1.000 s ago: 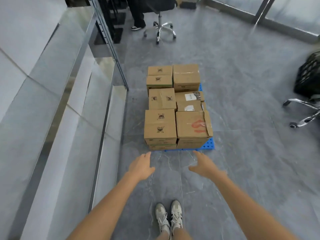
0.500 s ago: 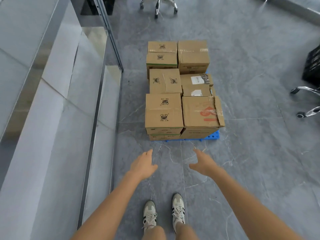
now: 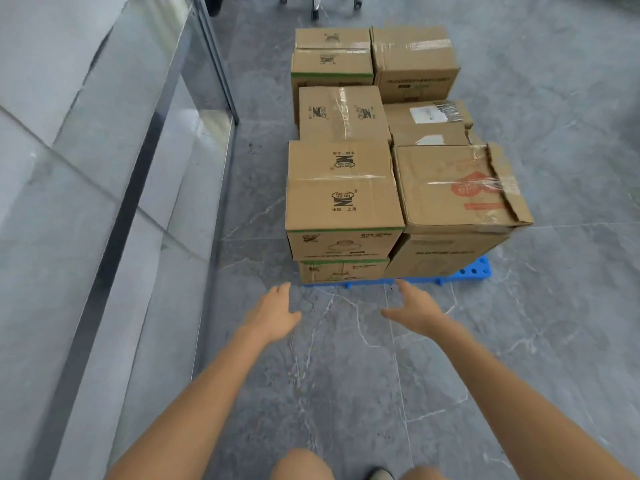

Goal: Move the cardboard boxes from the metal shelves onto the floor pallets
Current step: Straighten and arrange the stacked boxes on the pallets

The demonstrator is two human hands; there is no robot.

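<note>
Several brown cardboard boxes stand stacked on a blue plastic pallet (image 3: 474,271) on the grey floor ahead of me. The nearest left box (image 3: 343,188) has black printed logos and sits on top of another box; the nearest right box (image 3: 457,185) has a red print and a torn flap. My left hand (image 3: 273,315) and my right hand (image 3: 415,310) reach forward side by side just short of the pallet's front edge. Both have relaxed, spread fingers and hold nothing. Neither touches a box.
Shiny metal shelves (image 3: 114,188) run along my left side with bare surfaces. The base of an office chair (image 3: 317,3) shows at the top beyond the boxes. Grey tiled floor (image 3: 554,341) lies to the right of the pallet.
I have stepped closer to the pallet and the view has tilted down, so the boxes look larger. Both hands have stayed stretched forward and empty, now nearer the pallet's front edge.
</note>
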